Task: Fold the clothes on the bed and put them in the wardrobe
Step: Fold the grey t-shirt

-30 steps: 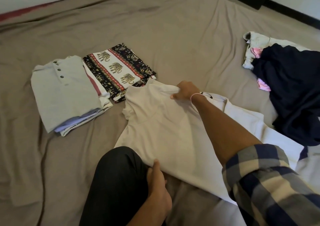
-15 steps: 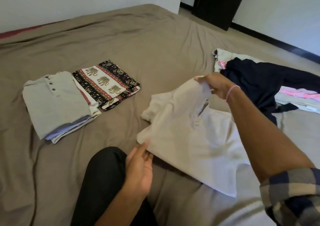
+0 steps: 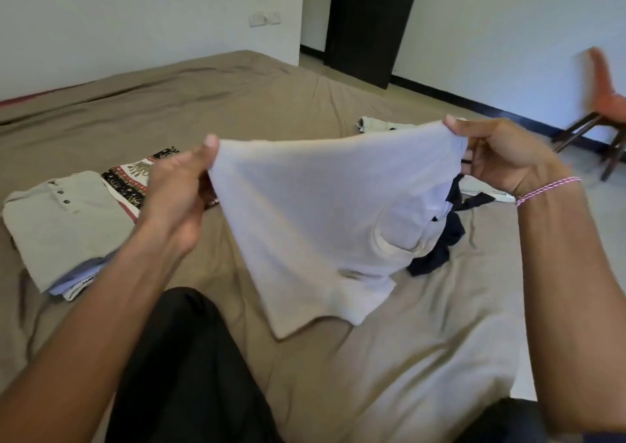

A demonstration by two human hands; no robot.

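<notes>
We see the pale shirt lifted above the middle of the bed, stretched between both hands, its lower corner hanging down to touch the brown sheet. The left hand pinches one top corner between thumb and curled fingers. The right hand, with a pink and white bracelet at the wrist, pinches the other corner the same way. On the left part of the bed we find a folded pile topped by a grey buttoned shirt, with a folded elephant-print cloth just beside it. On the right part of the bed lies a crumpled navy garment, partly hidden by the shirt. At the near edge of the bed rests a knee in black trousers. Beyond the far corner of the bed stands a dark door, and off the right side of the bed an orange chair, blurred.
</notes>
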